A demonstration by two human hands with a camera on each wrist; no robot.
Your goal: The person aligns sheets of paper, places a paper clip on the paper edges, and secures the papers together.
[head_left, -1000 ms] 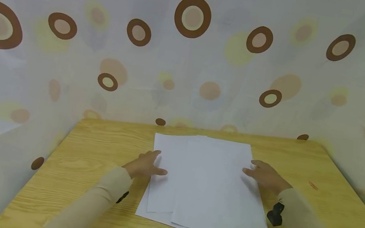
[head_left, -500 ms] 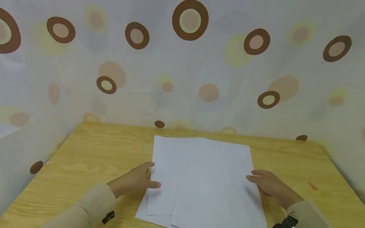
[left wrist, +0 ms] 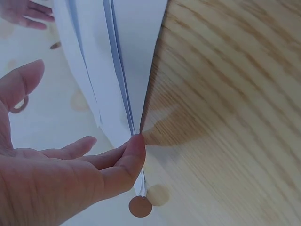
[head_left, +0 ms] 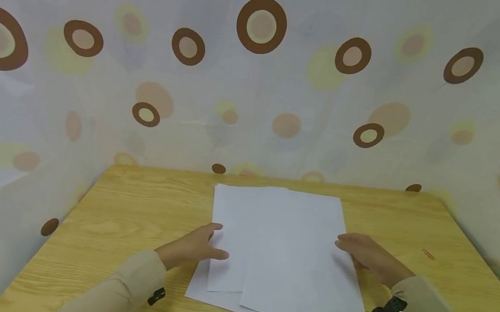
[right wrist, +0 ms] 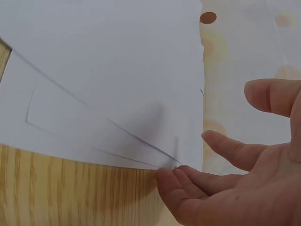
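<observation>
Several white sheets of paper (head_left: 298, 254) lie in an uneven, fanned pile on the table, their corners out of line at the near side. My left hand (head_left: 194, 246) is at the pile's left edge. In the left wrist view, the fingertips (left wrist: 136, 146) of that hand touch the sheet edges, while its thumb stands away from the paper. At the opposite edge is my right hand (head_left: 375, 258). Its lower fingertips (right wrist: 169, 181) meet the sheet edges in the right wrist view, with the thumb raised clear. Neither hand pinches the paper.
A wooden table (head_left: 147, 199) carries the pile. A small reddish mark or strip (head_left: 428, 254) lies to the right. Behind and at both sides hangs a pale sheet (head_left: 291, 91) patterned with brown rings and dots. Dark wrist devices sit on both arms.
Both hands first drew nearer to my body and apart. Since then the left hand has moved right, and some upper sheets have slid slightly right. The right hand has shifted slightly left.
</observation>
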